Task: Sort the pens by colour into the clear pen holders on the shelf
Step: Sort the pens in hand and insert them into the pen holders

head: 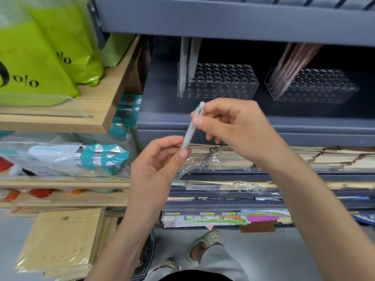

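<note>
A pale grey pen (191,128) is held upright and slightly tilted between both hands, below the shelf's front edge. My right hand (233,126) pinches its upper part near the clip. My left hand (156,165) pinches its lower end with thumb and fingers. On the dark shelf stand two clear pen holders with rows of holes. The left holder (219,82) has two pale grey pens (187,63) at its left end. The right holder (312,86) has several brownish pens (292,63) leaning at its left end.
An upper dark shelf board (223,19) overhangs the holders closely. Left is a wooden shelf (97,110) with green bags (36,57). Below the pen shelf lie stacks of paper goods (324,157) and plastic-wrapped stationery. My feet stand on the grey floor (284,252).
</note>
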`<action>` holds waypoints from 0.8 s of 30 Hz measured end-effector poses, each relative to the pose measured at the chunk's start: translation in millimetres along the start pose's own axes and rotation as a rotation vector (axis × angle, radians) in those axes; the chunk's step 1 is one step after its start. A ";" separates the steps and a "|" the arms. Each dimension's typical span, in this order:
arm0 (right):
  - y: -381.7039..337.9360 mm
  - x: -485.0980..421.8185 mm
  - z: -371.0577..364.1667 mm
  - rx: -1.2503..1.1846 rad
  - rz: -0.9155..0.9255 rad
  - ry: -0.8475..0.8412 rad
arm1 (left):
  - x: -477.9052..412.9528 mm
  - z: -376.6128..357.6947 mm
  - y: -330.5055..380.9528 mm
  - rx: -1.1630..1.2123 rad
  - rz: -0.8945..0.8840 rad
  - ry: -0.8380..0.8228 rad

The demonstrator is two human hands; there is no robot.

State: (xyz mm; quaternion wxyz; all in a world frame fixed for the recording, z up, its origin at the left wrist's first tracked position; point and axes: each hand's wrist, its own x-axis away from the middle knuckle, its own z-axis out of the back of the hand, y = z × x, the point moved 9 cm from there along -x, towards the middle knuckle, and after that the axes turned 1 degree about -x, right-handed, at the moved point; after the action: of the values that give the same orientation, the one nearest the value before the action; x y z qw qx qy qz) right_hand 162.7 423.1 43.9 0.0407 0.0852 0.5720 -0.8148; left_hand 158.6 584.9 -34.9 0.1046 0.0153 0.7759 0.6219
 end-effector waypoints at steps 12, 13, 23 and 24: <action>0.7 -0.1 11.7 -0.120 0.034 0.064 | -9.3 -7.7 33.1 -0.462 -0.360 -0.037; -1.6 -3.4 18.3 -0.130 0.044 0.117 | -10.7 -10.7 40.1 -0.627 -0.492 -0.047; -21.5 -49.5 58.0 0.107 0.224 0.403 | -45.8 -17.9 15.4 -1.313 -0.819 0.075; -22.0 -53.2 57.9 0.124 0.230 0.414 | -45.1 -17.8 15.4 -1.305 -0.856 0.106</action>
State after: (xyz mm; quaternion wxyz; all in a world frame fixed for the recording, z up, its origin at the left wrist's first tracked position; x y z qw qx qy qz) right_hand 206.0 374.6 93.2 0.0098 0.3175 0.5034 -0.8035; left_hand 197.8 564.3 -9.9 0.2860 -0.3795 0.1956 0.8579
